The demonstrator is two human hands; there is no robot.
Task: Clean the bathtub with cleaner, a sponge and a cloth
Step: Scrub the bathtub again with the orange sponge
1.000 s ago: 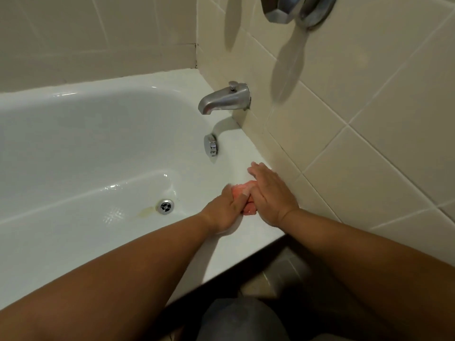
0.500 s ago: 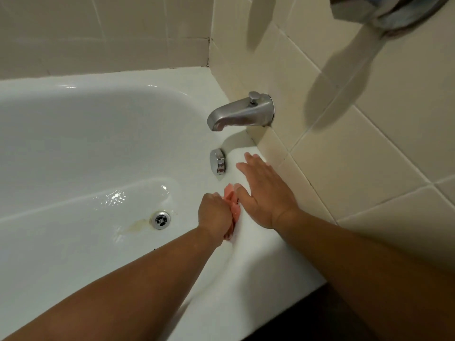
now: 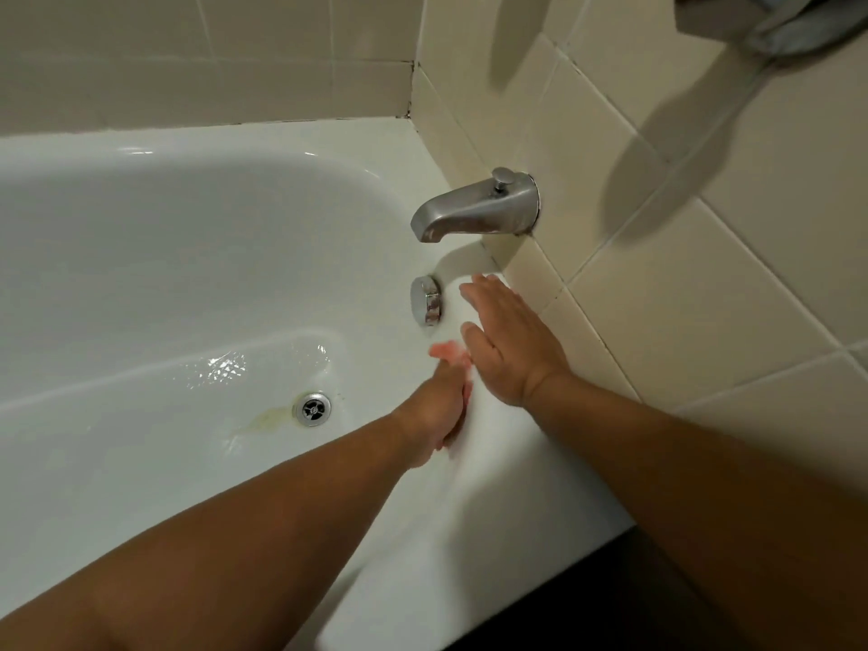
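The white bathtub (image 3: 155,274) fills the left of the head view. My left hand (image 3: 434,411) grips a pink sponge (image 3: 446,352) against the tub's inner end wall, just below the rim; the hand hides most of the sponge. My right hand (image 3: 507,340) lies flat with straight fingers on the tub's end rim, beside the tiled wall, right of the sponge. No cleaner bottle or cloth is in view.
A metal spout (image 3: 474,211) juts from the tiled wall (image 3: 681,298) above the round overflow plate (image 3: 426,300). The drain (image 3: 312,408) sits in the wet tub floor beside a yellowish stain (image 3: 265,420). A metal handle (image 3: 770,21) is at top right.
The left hand has slid the sponge off the rim onto the inner end wall. The right hand let go of it and flattened on the rim nearer the spout. The camera moved closer.
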